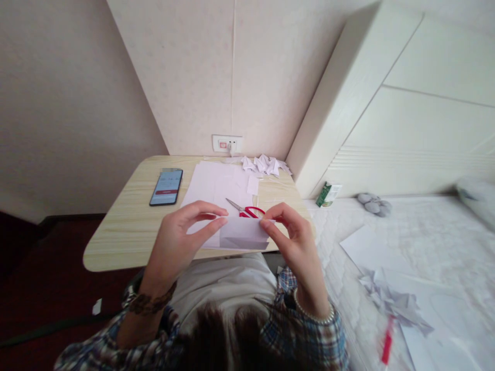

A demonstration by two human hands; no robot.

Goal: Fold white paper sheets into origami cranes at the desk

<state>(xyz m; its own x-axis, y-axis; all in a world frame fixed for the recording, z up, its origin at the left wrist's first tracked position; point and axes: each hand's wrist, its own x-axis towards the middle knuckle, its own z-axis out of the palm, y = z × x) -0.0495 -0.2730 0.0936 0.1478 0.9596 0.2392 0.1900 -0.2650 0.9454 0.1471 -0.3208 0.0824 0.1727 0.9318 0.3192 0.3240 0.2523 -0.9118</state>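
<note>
A folded piece of white paper (244, 232) is held up between both hands over the front edge of the small table. My left hand (193, 224) pinches its upper left corner between thumb and fingers. At the upper right corner, my right hand (288, 229) grips it the same way. Just behind the paper lie scissors (247, 209) with red handles, their blades pointing to the upper left; part of the handles is hidden. Under them are white paper sheets (209, 183), with a small paper strip (252, 185) on the right side.
A phone (166, 187) with its screen lit lies on the wooden table (127, 221). Folded paper pieces (263, 164) sit at the back right, below a wall socket (227, 144). On the bed (328, 226) are a green-and-white box (328, 194), more papers and a red object (387, 341).
</note>
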